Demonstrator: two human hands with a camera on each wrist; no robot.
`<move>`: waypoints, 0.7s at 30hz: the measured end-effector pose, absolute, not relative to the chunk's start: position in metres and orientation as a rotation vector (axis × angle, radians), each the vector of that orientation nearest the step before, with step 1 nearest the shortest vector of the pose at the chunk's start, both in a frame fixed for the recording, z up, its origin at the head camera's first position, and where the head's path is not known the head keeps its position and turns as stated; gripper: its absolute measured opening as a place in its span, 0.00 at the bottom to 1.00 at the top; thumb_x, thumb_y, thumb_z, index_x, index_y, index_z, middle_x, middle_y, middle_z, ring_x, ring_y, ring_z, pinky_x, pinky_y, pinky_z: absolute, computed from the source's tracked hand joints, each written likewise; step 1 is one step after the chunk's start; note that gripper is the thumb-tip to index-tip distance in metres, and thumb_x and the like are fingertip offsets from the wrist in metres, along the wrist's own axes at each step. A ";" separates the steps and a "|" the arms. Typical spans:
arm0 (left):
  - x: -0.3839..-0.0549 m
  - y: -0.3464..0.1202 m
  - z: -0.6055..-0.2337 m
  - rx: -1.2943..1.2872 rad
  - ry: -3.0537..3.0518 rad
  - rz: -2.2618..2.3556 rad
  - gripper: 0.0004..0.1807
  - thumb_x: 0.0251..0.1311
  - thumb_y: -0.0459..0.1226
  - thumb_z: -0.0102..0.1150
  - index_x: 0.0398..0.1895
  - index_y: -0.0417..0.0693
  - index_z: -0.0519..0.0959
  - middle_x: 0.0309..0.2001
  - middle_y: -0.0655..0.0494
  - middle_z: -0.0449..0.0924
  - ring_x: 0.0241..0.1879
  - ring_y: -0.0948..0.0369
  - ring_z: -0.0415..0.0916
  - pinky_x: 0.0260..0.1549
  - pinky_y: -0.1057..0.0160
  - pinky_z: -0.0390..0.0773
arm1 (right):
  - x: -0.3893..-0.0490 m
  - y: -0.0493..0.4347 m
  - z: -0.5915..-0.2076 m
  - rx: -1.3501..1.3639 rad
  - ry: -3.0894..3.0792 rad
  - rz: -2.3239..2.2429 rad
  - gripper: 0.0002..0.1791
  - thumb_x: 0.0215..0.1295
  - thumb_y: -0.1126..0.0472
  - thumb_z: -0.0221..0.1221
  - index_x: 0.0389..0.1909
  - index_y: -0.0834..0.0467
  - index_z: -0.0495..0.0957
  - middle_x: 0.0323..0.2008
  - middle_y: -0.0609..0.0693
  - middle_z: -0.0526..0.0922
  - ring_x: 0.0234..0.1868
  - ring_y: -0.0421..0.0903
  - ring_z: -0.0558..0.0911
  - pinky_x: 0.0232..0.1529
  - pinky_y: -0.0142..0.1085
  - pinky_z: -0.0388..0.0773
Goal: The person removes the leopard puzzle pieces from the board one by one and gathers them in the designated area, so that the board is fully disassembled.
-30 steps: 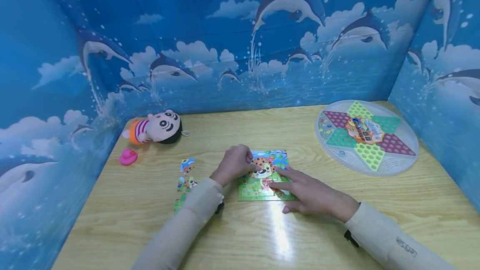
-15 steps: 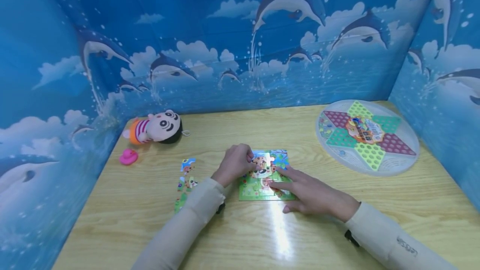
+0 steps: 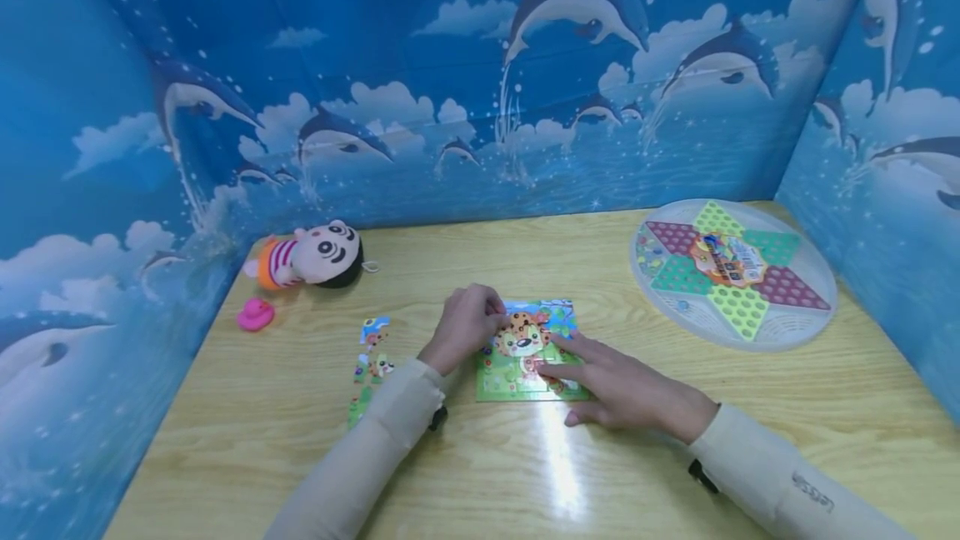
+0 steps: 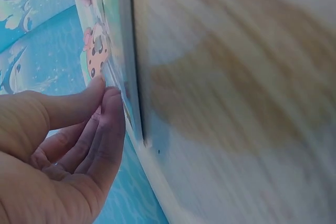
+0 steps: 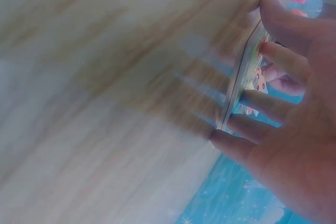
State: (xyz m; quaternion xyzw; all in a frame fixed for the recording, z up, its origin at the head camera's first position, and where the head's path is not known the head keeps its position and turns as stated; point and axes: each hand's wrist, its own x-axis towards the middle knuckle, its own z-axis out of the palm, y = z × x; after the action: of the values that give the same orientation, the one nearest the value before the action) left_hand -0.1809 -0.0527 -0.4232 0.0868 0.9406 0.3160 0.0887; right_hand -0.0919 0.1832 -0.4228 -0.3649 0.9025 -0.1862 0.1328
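A square jigsaw puzzle [image 3: 502, 386] with a spotted leopard cub on green grass lies flat in the middle of the table. My left hand [image 3: 468, 327] is at its upper left, thumb and index finger pinching a spotted puzzle piece [image 4: 96, 53] over the cub's head. In the left wrist view that piece stands out from the puzzle's surface, by the thumb tip. My right hand [image 3: 615, 377] lies with spread fingers across the puzzle's right side, fingertips on the picture and thumb at the near edge. Loose puzzle pieces [image 3: 381, 367] lie left of the left forearm, partly hidden by the sleeve.
A panda plush toy [image 3: 315, 255] lies at the back left with a pink rubber duck [image 3: 256, 315] in front of it. At the back right rests a round Chinese checkers board [image 3: 738, 273]. Dolphin-printed blue sheets [image 3: 420, 90] wall in the wooden table [image 3: 480, 473].
The left hand has shifted slightly up and left. A bright gap at the cub's head, visible half a second ago, is now covered by the spotted piece. The right hand stays put.
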 end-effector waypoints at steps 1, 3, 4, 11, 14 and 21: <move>-0.181 -0.054 -0.423 0.263 2.791 0.959 0.06 0.56 0.35 0.74 0.30 0.49 0.84 0.26 0.60 0.80 0.26 0.62 0.77 0.27 0.67 0.79 | -0.092 0.183 -0.423 -1.063 2.618 -0.539 0.40 0.60 0.46 0.68 0.72 0.52 0.69 0.76 0.68 0.55 0.73 0.72 0.57 0.69 0.62 0.61; -0.181 -0.056 -0.424 0.267 2.768 0.997 0.06 0.57 0.35 0.73 0.29 0.50 0.83 0.25 0.60 0.80 0.26 0.62 0.78 0.27 0.66 0.79 | -0.092 0.183 -0.424 -1.069 2.620 -0.533 0.40 0.60 0.45 0.68 0.72 0.52 0.69 0.76 0.68 0.55 0.73 0.72 0.57 0.69 0.62 0.61; -0.181 -0.057 -0.424 0.266 2.756 1.017 0.06 0.57 0.35 0.73 0.29 0.50 0.83 0.25 0.59 0.80 0.26 0.62 0.78 0.27 0.65 0.79 | -0.092 0.183 -0.425 -1.073 2.622 -0.530 0.40 0.60 0.45 0.68 0.72 0.52 0.69 0.75 0.68 0.55 0.73 0.72 0.58 0.69 0.62 0.61; -0.182 -0.061 -0.424 0.264 2.683 1.094 0.03 0.59 0.34 0.71 0.32 0.48 0.85 0.25 0.59 0.81 0.26 0.61 0.78 0.27 0.64 0.78 | -0.092 0.183 -0.426 -1.050 2.617 -0.526 0.40 0.60 0.45 0.68 0.72 0.52 0.69 0.76 0.67 0.54 0.74 0.71 0.56 0.70 0.61 0.60; -0.181 -0.064 -0.424 0.264 2.650 1.121 0.02 0.60 0.34 0.70 0.34 0.47 0.86 0.26 0.59 0.82 0.27 0.61 0.79 0.29 0.63 0.80 | -0.092 0.183 -0.425 -1.051 2.618 -0.530 0.40 0.60 0.46 0.69 0.72 0.52 0.69 0.76 0.68 0.54 0.74 0.72 0.56 0.69 0.62 0.60; -0.179 -0.076 -0.420 0.269 2.636 1.185 0.02 0.60 0.34 0.71 0.34 0.47 0.86 0.29 0.58 0.83 0.31 0.61 0.81 0.37 0.61 0.82 | -0.092 0.183 -0.425 -1.082 2.631 -0.539 0.40 0.60 0.47 0.69 0.72 0.53 0.70 0.75 0.69 0.55 0.72 0.74 0.57 0.69 0.63 0.60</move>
State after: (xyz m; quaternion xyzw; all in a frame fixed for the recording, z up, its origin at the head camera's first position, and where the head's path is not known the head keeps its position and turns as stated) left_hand -0.1791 -0.0764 -0.4203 0.0921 0.9017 0.4053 0.1193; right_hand -0.0916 0.1828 -0.4254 -0.3709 0.9018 -0.1848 0.1229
